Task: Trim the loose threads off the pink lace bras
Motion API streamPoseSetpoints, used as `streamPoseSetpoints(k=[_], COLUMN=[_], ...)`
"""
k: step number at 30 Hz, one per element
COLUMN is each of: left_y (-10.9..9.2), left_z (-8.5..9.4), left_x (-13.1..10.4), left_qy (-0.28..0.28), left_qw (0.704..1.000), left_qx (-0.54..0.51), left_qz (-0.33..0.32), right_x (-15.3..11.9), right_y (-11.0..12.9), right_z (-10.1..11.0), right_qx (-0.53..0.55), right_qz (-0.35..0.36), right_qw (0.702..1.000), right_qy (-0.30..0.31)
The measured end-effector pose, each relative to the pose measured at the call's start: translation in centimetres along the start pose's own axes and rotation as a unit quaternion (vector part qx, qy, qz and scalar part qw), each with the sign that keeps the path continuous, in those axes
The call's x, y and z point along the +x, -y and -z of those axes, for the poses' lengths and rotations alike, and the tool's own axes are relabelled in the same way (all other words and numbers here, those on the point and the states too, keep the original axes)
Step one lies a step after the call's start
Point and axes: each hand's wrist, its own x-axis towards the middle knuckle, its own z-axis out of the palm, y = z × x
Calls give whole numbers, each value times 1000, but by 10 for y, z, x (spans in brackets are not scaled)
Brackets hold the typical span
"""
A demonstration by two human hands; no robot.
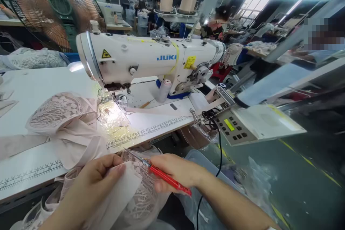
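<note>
Right hand (176, 172) is closed around red-handled thread snips (161, 174) — blades pointing up-left toward the pale lace fabric (134, 190) pinched flat by the left hand (94, 183) — touching, below the table edge (151, 138)

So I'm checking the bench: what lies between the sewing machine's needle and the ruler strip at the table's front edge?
In the head view, glossy clear film under the lamp glare, between needle and ruler strip.
</note>
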Motion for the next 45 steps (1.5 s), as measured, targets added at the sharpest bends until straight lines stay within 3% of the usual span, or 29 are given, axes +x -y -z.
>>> streamPoseSetpoints(k=[4,7,13,18,22,26,38,45], left_y=[5,8,0,0,6,9,13,16], left_z=[4,5,-1,7,12,9,4,3], left_x=[6,9,2,4,8,8,6,7], left_qy=[4,4,-56,-1,77,50,-22,-14], left_qw=[999,995,996,1000,995,990,999,997], left_qx=[44,83,70,26,-55,-114,-47,-74], left_qz=[-29,-48,-30,-14,34,62,15,20], right_x=[-5,-6,-4,-4,-4,-3,2,2], right_y=[5,12,18,19,20,19,35,33], right_z=[3,4,6,6,10,16,20,17], right_qx=[-85,-133,-159,-113,-110,-158,-135,-75], right_qz=[-22,-56,-84,-57,-50,-27,-60,-86], right_qw=[994,988,981,992,992,986,988,992], right_qy=[60,60,67,14,26,37,48,45])
